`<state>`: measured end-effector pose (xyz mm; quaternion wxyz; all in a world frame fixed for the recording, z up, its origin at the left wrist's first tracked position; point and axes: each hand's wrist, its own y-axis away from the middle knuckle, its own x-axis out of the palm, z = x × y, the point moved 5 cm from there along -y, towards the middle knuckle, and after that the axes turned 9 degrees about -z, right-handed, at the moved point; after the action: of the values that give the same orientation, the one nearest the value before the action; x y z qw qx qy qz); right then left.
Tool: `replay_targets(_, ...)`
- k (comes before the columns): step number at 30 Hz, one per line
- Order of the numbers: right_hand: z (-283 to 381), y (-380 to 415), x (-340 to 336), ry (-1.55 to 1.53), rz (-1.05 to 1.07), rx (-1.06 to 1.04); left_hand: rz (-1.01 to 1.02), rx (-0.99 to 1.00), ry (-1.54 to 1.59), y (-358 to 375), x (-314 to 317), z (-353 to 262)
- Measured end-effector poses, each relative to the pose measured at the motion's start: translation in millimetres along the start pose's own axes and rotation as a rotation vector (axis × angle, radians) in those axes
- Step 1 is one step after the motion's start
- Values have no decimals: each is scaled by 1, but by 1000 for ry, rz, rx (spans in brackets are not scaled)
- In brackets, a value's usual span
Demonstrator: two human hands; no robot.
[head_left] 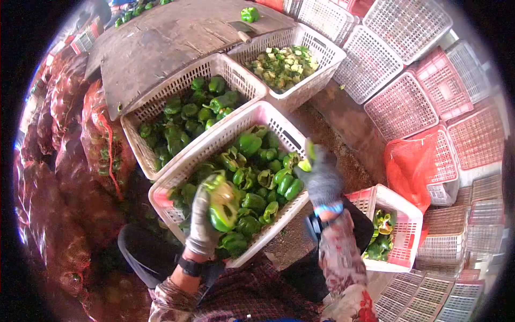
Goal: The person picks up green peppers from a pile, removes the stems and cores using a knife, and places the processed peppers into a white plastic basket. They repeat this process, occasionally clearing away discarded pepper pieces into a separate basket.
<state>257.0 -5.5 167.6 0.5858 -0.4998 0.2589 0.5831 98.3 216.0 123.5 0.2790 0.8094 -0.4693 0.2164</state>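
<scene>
My left hand (203, 220), in a pale glove, grips a cut-open green pepper (222, 206) over the near end of a white basket (170, 206). Several hollowed green peppers (247, 177) fill that basket. Above its right rim is my right hand (322, 177), in a grey glove, with its fingers closed round a small green piece (307, 161). Both hands are slightly blurred, and whether a tool is also in my right hand cannot be made out.
A basket of whole peppers (129, 121) and one of cut scraps (335, 53) adjoin the middle basket. A smaller basket (410, 236) stands right. Red net sacks (64, 161) line the left; stacked crates (402, 104) line the right. A knife (244, 36) lies on the board (155, 48).
</scene>
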Motion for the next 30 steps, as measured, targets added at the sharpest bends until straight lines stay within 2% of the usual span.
replay_targets(1,-35,3,43,-16,75,-87,-44,72,-168,5,8,-6)
replay_targets(2,-69,6,85,-38,151,-173,-10,92,-145,8,6,2)
replay_targets(4,-48,25,83,-73,325,-133,18,130,-127,17,3,3)
replay_targets(5,-43,33,78,-166,432,79,18,52,-88,22,5,3)
replay_targets(7,-35,55,71,-395,572,516,52,143,-239,21,-5,16)
replay_targets(8,0,60,54,-528,506,178,115,363,-646,20,-5,8)
replay_targets(10,52,88,36,-767,469,-149,254,615,-1019,23,10,1)
replay_targets(11,67,101,36,-891,521,-131,318,717,-1177,26,19,-2)
replay_targets(12,76,107,33,-897,560,19,361,808,-1234,27,18,5)
replay_targets(13,81,115,33,-899,600,170,385,802,-1203,29,19,4)
replay_targets(15,71,134,50,-963,538,180,426,798,-1145,33,19,0)
replay_targets(16,74,132,45,-819,461,8,412,754,-1062,37,16,1)
replay_targets(18,78,132,43,-960,346,185,276,315,-490,43,3,13)
replay_targets(19,87,135,39,-849,352,118,205,103,-203,44,0,21)
replay_targets(20,94,139,36,-739,358,51,84,-35,-231,41,-4,28)
replay_targets(21,98,144,35,-629,366,-13,22,-35,-390,39,-8,33)
replay_targets(23,99,154,38,-622,287,-108,85,-240,-194,42,-10,44)
replay_targets(25,98,156,35,-654,198,-175,99,-240,-139,47,-10,45)
replay_targets(26,101,153,29,-670,139,-302,102,-253,-110,52,-11,48)
replay_targets(29,101,145,24,-667,295,-348,43,-344,-33,58,-9,62)
replay_targets(30,97,144,27,-615,445,-314,80,-378,-37,60,-12,68)
